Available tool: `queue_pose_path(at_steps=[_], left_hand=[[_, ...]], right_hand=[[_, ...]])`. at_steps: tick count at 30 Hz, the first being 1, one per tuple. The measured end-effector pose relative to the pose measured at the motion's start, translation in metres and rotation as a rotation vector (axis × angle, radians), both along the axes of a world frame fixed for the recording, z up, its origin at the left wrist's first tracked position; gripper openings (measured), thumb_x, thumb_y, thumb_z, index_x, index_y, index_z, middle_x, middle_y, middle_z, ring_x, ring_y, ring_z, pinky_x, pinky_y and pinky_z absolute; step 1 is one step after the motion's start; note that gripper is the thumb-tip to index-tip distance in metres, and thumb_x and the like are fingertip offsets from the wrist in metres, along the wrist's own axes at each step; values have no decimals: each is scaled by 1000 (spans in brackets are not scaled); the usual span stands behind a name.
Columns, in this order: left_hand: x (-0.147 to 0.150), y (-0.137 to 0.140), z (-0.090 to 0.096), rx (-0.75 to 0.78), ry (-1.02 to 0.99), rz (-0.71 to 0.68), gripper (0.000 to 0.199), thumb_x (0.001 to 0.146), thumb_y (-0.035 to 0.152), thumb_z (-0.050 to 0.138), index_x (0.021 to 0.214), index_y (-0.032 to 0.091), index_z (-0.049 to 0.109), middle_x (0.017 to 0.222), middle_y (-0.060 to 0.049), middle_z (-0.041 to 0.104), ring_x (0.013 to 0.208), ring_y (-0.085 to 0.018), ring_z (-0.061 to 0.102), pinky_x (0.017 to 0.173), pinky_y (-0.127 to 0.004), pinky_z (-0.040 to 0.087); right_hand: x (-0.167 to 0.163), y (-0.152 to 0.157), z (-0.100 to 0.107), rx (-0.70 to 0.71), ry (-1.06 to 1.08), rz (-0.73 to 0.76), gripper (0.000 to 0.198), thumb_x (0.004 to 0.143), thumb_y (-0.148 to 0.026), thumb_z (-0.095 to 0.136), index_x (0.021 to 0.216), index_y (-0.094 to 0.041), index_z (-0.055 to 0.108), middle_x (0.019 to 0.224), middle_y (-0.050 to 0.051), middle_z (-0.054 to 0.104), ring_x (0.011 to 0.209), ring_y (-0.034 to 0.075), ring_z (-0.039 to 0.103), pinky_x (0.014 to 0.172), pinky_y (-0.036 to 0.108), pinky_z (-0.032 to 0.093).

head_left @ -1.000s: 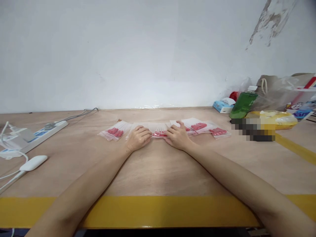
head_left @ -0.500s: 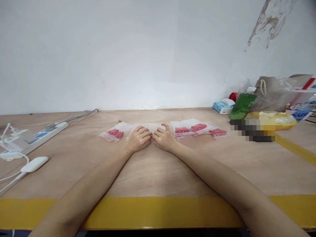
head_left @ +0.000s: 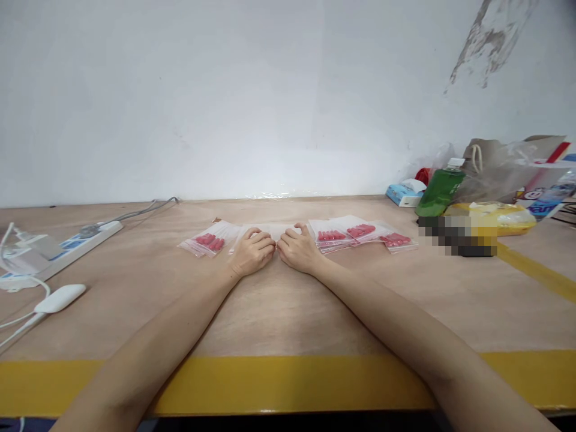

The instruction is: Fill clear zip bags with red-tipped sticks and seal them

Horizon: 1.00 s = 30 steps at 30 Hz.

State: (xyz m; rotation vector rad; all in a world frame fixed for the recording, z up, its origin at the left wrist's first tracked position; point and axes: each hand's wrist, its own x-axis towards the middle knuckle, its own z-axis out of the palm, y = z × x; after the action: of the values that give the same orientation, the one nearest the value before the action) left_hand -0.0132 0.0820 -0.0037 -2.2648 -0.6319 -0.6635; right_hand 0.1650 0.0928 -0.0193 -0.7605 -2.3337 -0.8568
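Observation:
In the middle of the table my left hand (head_left: pixel 255 250) and my right hand (head_left: pixel 299 248) meet almost fingertip to fingertip. Both have curled fingers, closed at the near edge of a clear zip bag (head_left: pixel 278 230) that lies flat behind them. The hands hide most of this bag and their fingertips. Left of my left hand is a small fanned pile of zip bags with red capsule-like pieces (head_left: pixel 210 242). Beside my right hand, more zip bags overlap, with red pieces (head_left: pixel 332 234) showing inside, and another such bag (head_left: pixel 398 240) lies furthest right.
At the left stand a white power strip (head_left: pixel 81 247) with plugs and a white corded device (head_left: pixel 65 298). A tissue pack (head_left: pixel 404 194), a green bottle (head_left: pixel 441 189), a yellow packet (head_left: pixel 508 219) and plastic bags crowd the right. Yellow tape (head_left: pixel 288 384) runs along the front edge.
The view has shifted very slightly. Both hands stay in the same place with their fingers curled, and the bags have not visibly moved.

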Motion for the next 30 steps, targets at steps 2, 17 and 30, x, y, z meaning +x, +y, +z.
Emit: queue_pose_path(at_steps=[2, 17, 30], left_hand=[[0, -1, 0, -11, -4, -2, 23, 85, 15, 40, 70, 19, 56, 77, -1, 66, 81, -14, 58, 79, -36, 41], [-7, -1, -1, -89, -75, -52, 17, 84, 15, 45, 76, 20, 59, 79, 1, 67, 81, -15, 58, 81, -37, 37], [7, 3, -13, -138, -116, -29, 17, 87, 18, 44, 82, 20, 61, 84, -2, 65, 84, -14, 57, 89, -35, 37]], right_hand=[[1, 1, -1, 17, -2, 7, 24, 86, -16, 36, 75, -16, 58, 74, 4, 59, 80, 16, 44, 89, 41, 17], [13, 0, 0, -11, 19, 14, 25, 88, -19, 36, 74, -16, 57, 73, 3, 60, 82, 15, 44, 92, 42, 15], [16, 2, -2, 28, 29, 39, 26, 88, -19, 35, 74, -16, 57, 73, 3, 60, 81, 15, 45, 94, 42, 15]])
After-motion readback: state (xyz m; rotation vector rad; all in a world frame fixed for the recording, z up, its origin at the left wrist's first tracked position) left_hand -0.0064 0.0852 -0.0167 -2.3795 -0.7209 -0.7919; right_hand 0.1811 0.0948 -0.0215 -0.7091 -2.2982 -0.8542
